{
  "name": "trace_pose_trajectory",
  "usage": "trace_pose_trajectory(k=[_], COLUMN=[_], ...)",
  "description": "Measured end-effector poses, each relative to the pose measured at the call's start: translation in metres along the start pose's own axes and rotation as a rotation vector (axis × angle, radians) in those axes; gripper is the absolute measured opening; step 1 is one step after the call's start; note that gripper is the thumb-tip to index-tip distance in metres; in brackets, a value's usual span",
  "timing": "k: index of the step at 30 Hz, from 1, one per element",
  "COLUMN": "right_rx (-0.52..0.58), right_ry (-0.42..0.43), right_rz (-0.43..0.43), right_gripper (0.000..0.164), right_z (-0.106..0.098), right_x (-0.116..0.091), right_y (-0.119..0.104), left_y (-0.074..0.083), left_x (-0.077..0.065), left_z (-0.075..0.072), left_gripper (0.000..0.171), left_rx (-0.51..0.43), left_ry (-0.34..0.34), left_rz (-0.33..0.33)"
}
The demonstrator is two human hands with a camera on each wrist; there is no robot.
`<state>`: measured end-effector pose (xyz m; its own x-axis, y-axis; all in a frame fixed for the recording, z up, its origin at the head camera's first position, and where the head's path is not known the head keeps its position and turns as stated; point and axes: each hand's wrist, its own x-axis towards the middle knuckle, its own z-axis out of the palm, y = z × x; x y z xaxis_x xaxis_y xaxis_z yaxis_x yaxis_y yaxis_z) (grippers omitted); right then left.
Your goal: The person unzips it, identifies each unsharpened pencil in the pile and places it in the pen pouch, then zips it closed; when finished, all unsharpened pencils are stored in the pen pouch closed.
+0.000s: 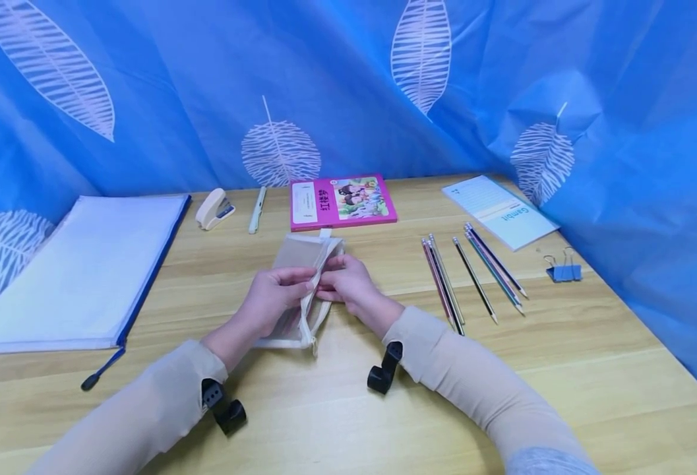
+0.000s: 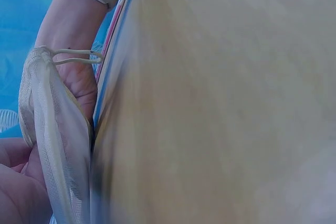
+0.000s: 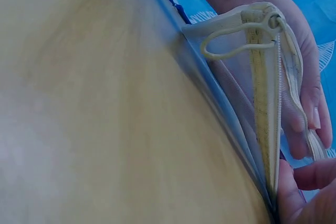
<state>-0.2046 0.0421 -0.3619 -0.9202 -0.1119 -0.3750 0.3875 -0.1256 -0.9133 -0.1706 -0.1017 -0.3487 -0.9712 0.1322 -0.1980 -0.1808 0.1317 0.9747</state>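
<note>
Both grips hold one item, the mesh pouch (image 1: 291, 254), which lies between them with its zip side lifted off the surface (image 1: 312, 412). The left grip (image 1: 268, 300) pinches a zip-edged lip between thumb and fingers. The right grip (image 1: 354, 284) is narrow, its fingers curled on the facing lip. On the near side of the grips, the zip edges (image 3: 276, 114) stand apart and the pull loop (image 3: 236, 53) hangs loose. A reddish trace shows through the mesh beside the left grip; it cannot be identified.

To the right of the right grip lie the pencils (image 1: 475, 280), in several groups and well apart from the pouch. Beyond both grips, near the pouch's far end, is the pink book (image 1: 343, 201).

Likely faults:
- Lip slips: the mesh looks limp, so if either pinch loosens, the mouth may fold shut.
- Stitching strains: the grips pulling unequally could distort the zip edges.
- Snagging: the pull loop could catch on a finger or on anything passed through the mouth.
- Spillage: tilting the mouth downward could release any contents.
- Pencils scattered: a wide sweep of the right forearm could roll them.
</note>
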Motion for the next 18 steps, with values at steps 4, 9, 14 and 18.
trace_pose_trajectory(k=[4, 9, 14, 18], right_rx=[0.034, 0.038, -0.013, -0.085], right_ry=[0.025, 0.033, -0.004, -0.050], right_rz=[0.004, 0.016, 0.003, -0.030], right_gripper=[0.045, 0.046, 0.044, 0.040], right_z=[0.000, -0.007, -0.029, -0.058], right_x=[0.001, 0.000, -0.005, -0.011], right_y=[0.000, -0.003, -0.010, -0.020], left_y=[-0.003, -0.006, -0.006, -0.007], left_x=[0.000, 0.000, 0.000, 0.001], left_z=[-0.003, -0.005, -0.009, -0.012], left_gripper=[0.034, 0.034, 0.035, 0.035], left_rx=[0.005, -0.009, -0.021, 0.000], left_ry=[0.007, 0.023, 0.043, 0.061], left_rz=[-0.007, 0.017, 0.002, -0.025])
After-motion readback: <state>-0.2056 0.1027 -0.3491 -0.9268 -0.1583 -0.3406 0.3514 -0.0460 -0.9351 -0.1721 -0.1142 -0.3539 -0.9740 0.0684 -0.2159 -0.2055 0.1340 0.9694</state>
